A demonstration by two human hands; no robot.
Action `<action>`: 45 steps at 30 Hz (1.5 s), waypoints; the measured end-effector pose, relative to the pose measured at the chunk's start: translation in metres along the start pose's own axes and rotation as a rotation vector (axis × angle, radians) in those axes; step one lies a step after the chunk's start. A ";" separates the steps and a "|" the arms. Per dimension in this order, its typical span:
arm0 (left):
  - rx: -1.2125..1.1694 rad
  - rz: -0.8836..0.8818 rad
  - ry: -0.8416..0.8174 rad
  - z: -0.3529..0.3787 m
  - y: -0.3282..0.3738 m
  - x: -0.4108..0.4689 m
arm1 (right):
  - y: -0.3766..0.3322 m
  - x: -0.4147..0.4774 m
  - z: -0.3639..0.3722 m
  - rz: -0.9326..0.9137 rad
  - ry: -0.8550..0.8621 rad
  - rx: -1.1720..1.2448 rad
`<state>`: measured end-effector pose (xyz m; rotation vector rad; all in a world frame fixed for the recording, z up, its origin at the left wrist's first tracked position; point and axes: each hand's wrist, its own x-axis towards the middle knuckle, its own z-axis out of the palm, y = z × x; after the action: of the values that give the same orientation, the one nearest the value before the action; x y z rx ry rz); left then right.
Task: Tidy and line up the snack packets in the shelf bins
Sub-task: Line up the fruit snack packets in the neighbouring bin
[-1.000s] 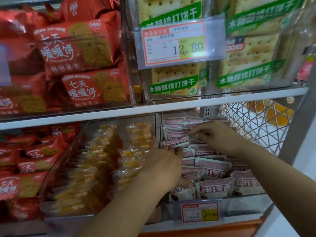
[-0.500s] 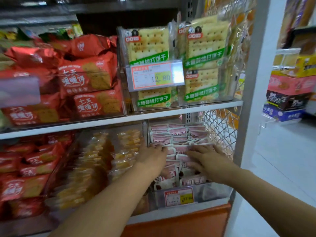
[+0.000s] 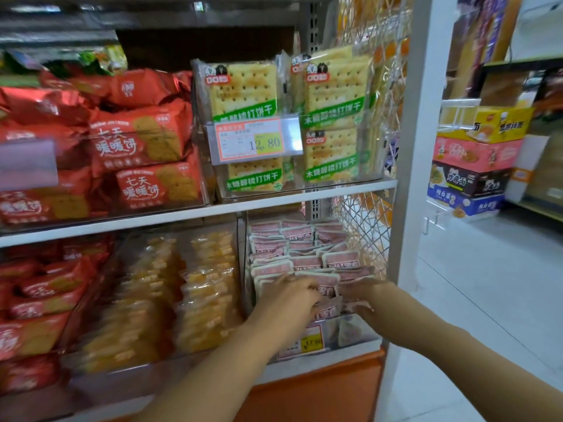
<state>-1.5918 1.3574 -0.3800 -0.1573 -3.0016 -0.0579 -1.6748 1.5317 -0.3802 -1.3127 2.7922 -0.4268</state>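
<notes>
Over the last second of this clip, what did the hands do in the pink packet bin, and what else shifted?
Both hands drew back from the middle of the bin to its front rows: the left hand and right hand now press together on the front pink packets. The head pulled back and turned right, bringing the aisle and stacked boxes into view. The red packets, yellow packets and cracker packs stayed put.

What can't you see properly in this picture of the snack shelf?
- Head view: the front pink packets are partly covered by the left hand and right hand; whether the fingers grip any is unclear.
- The lower price tag is half behind the left wrist and too blurred to read.
- The yellow packets are blurred; no print readable.
- The red packets are cut off by the left edge.
</notes>
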 end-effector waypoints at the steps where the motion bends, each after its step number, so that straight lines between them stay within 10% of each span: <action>1: 0.008 0.000 0.009 0.003 -0.003 0.005 | 0.002 0.002 0.004 0.005 0.001 0.003; 24: -0.178 -0.342 0.192 0.016 -0.012 0.025 | 0.003 0.035 0.005 0.206 -0.054 0.161; 45: -0.101 -0.207 0.032 0.006 -0.010 0.023 | 0.000 0.044 0.007 0.207 -0.131 -0.054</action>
<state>-1.6164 1.3501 -0.3829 0.1433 -2.9724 -0.2306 -1.7025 1.4970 -0.3826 -1.0041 2.8076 -0.2479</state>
